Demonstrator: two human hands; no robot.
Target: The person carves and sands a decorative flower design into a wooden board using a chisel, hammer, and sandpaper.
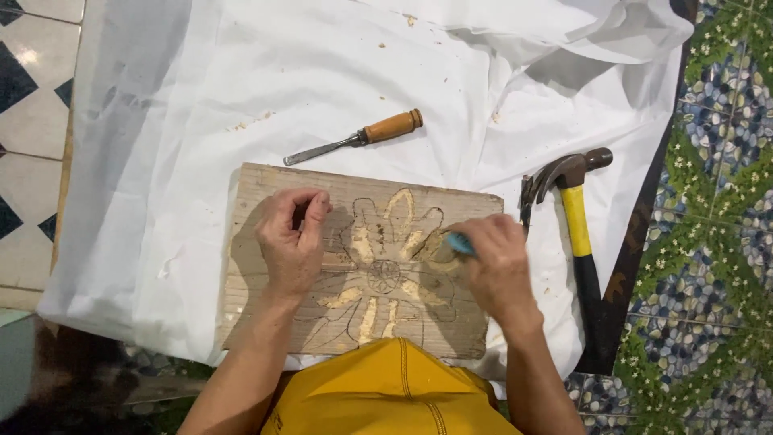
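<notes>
A weathered wooden board lies on a white cloth, with a flower pattern partly carved into it. My left hand rests on the board's left part, fingers curled, pressing it down and holding nothing. My right hand is closed around a small tool with a blue handle, its tip against a petal at the flower's right side. The tool's tip is hidden by my fingers.
A chisel with an orange wooden handle lies on the white cloth behind the board. A claw hammer with a yellow and black handle lies to the right. Patterned tiles surround the cloth. Wood chips are scattered about.
</notes>
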